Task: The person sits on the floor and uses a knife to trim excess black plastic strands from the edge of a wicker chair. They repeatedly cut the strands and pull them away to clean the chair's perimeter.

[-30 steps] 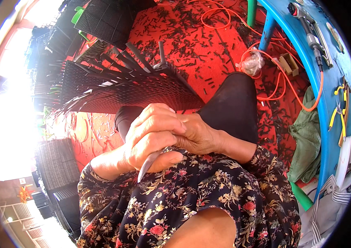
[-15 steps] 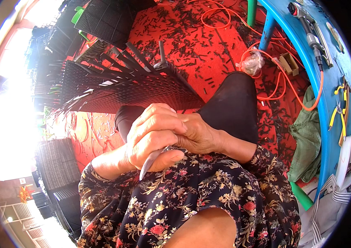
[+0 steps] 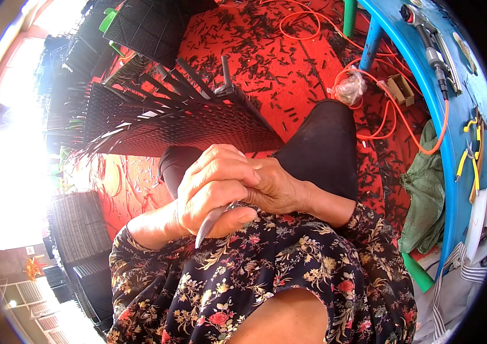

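In front of my chest, my two hands are clasped together over my lap. My left hand [image 3: 213, 184] is closed, its fingers curled, with a curved, pointed grey metal tool [image 3: 209, 223] sticking out between finger and thumb, tip toward my shirt. Whatever handle it has is hidden. Against the left hand's fingers presses my right hand [image 3: 275, 184], also closed; most of its fingers are covered, so what it grips cannot be made out. Just beyond my knees stands a black woven panel [image 3: 197, 129], with many loose flat strips [image 3: 180, 86] poking up from its upper edge.
Black scraps [image 3: 260, 80] litter the red floor covering [image 3: 306, 57]. At right, a blue table [image 3: 455, 189] bears an air ratchet [image 3: 429, 51] and yellow-handled pliers [image 3: 472, 152]. An orange hose [image 3: 395, 109] loops down near a small cardboard box [image 3: 401, 89]. Black woven pieces [image 3: 77, 223] stack at left.
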A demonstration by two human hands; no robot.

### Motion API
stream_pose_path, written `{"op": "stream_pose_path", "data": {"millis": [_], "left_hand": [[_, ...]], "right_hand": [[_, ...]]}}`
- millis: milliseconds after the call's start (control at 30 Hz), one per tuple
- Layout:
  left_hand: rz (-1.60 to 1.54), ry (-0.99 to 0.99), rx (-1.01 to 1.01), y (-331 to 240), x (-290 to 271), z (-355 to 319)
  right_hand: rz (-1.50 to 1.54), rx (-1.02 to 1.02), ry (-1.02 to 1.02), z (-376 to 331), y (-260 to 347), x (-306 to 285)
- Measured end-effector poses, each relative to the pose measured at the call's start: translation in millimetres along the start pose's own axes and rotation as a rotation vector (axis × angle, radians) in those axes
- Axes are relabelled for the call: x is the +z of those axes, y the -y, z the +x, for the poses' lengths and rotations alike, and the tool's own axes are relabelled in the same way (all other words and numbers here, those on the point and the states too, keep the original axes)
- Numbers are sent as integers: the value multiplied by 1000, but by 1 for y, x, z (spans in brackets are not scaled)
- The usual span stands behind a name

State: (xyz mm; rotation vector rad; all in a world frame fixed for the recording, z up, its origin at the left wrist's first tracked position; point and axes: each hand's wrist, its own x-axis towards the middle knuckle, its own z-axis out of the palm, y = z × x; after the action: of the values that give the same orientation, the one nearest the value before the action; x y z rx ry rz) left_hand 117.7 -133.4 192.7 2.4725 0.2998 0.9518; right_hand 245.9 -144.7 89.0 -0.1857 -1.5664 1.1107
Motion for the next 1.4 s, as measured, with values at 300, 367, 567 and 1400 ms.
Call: {"op": "stream_pose_path", "data": {"millis": [300,367,567,1400], "left_hand": [[-5,3,-10,1,1,0],[9,1,-20,3,1,-1],[216,-21,-110,32,-12,3],[458,223,-508,48,-48,16]], "right_hand": [[-4,-6,-24,-1,-2,2],[-3,47,-21,-1,2,-1],[380,312,-320,-7,-4,-17],[450,464,-634,95,-23,-41]]}}
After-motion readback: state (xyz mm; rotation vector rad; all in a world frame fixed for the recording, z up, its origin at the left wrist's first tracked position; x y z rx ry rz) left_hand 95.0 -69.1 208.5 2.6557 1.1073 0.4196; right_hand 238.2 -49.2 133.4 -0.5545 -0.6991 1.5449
